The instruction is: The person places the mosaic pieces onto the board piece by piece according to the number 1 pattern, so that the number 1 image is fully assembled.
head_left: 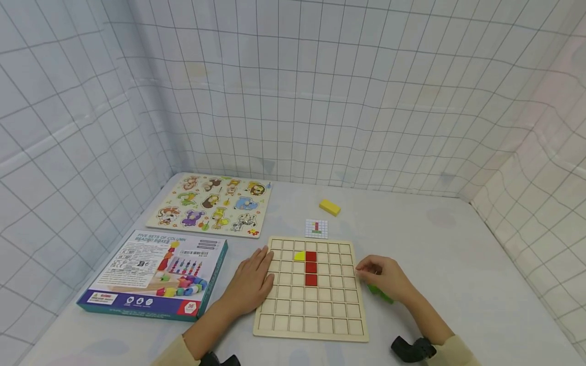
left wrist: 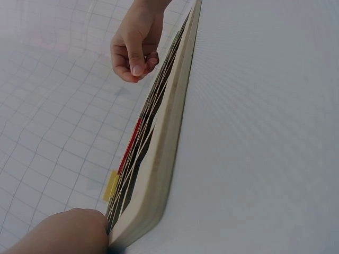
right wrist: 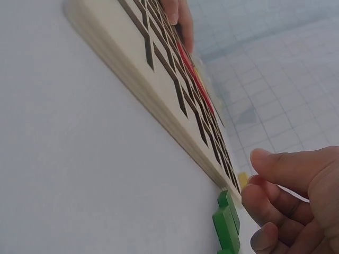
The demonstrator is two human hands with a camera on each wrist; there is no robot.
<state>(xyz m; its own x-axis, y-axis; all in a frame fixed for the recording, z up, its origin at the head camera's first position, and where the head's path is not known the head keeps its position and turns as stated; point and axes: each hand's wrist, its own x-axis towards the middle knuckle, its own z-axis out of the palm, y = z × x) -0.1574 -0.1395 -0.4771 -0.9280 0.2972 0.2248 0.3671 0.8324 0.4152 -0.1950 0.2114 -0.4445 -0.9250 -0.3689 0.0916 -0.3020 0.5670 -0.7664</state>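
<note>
Plainly, left fingers [head_left: 261,261] — outstretched — touch the board [head_left: 311,309]; right fingers [right wrist: 259,203] curl.

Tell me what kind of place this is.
Probably a small tabletop booth for puzzle play: grid-patterned cloth walls surround a pale covered table, with a wooden grid board and an animal puzzle on it.

soft, even light; faint shadows; right wrist view hazy, gridded backdrop [right wrist: 275,106] blurred.
</note>
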